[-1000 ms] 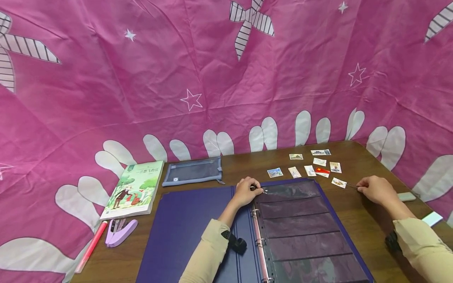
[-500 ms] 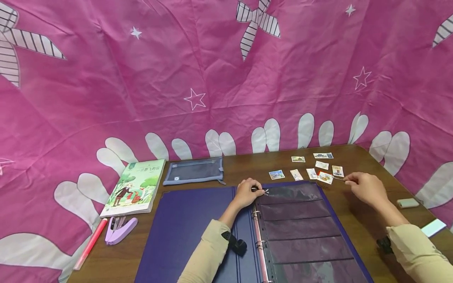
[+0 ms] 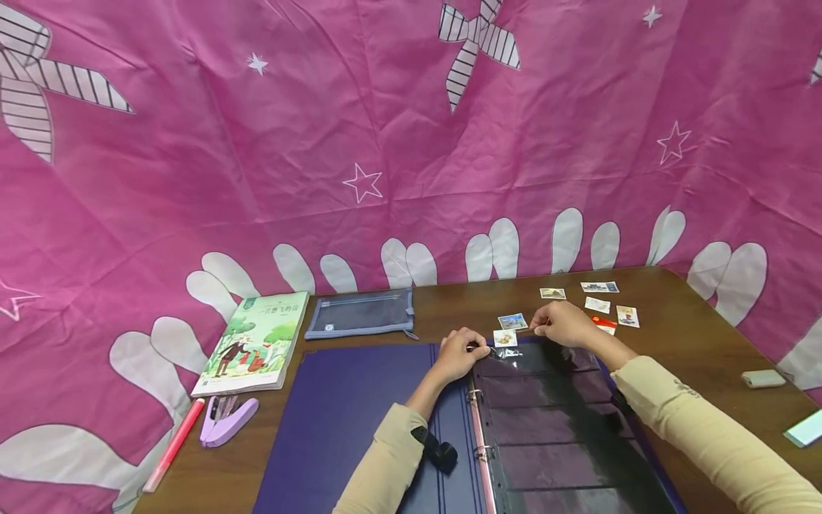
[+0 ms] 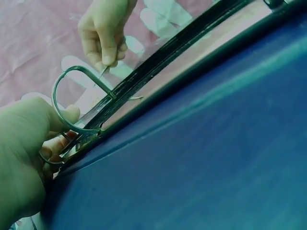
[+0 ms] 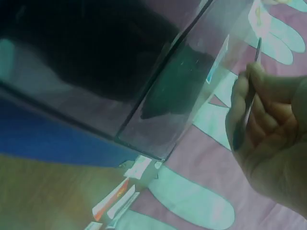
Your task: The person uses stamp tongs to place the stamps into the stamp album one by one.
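Observation:
A purple ring binder lies unfolded, with a clear-strip stamp page on its rings. At the page's top inner corner my left hand pinches the edge of the top pocket, thumb and fingers close to a metal ring. My right hand grips tweezers above the page's top edge. A small white-bordered stamp is at the tweezers' tip, right by the left fingertips. Behind it lies a blue-toned stamp.
Several loose stamps, among them a red one, lie at the back right. A mesh pouch, green book, purple stapler and red pen are to the left. An eraser-like block lies far right.
My right hand has lifted the stamp with the tweezers from the right side and carried it left to the page's top corner. The left hand stays at that corner.

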Tool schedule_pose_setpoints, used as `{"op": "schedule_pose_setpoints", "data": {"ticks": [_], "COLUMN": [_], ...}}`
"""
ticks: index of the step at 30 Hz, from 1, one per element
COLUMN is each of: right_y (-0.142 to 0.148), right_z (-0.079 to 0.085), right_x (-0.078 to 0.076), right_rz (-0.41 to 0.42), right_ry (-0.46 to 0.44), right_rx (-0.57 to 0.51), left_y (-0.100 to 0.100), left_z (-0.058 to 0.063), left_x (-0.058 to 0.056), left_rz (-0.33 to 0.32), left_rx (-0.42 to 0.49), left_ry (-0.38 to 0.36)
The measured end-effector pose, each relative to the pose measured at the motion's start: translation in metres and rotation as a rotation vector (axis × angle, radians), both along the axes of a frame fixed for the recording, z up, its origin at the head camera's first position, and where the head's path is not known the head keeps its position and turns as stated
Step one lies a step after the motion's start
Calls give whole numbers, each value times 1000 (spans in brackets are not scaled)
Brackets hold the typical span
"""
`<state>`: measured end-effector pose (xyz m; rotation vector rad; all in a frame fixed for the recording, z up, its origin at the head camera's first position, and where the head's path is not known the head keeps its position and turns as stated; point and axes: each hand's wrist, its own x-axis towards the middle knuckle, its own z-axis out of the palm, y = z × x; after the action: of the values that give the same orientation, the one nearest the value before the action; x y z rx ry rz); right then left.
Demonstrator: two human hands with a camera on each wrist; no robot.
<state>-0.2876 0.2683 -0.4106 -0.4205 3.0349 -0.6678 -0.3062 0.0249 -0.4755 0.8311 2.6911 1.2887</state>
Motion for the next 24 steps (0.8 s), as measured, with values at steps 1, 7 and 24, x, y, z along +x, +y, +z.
{"op": "schedule_pose_setpoints", "data": {"ticks": [1, 7, 24], "right_y": [0, 1, -5], "right_z": [-1, 2, 0], "right_x": [-1, -5, -30], "right_rz": [33, 196, 303], "right_ry": [-14, -146, -479], "right_rx": [7, -43, -146], "left_y": [1, 3, 0], "left_z": [0, 0, 0], "left_x": [1, -2, -5], "left_rz": [-4, -14, -45], "left_rx": [3, 24, 85], "left_ry": [-18, -79, -119]}}
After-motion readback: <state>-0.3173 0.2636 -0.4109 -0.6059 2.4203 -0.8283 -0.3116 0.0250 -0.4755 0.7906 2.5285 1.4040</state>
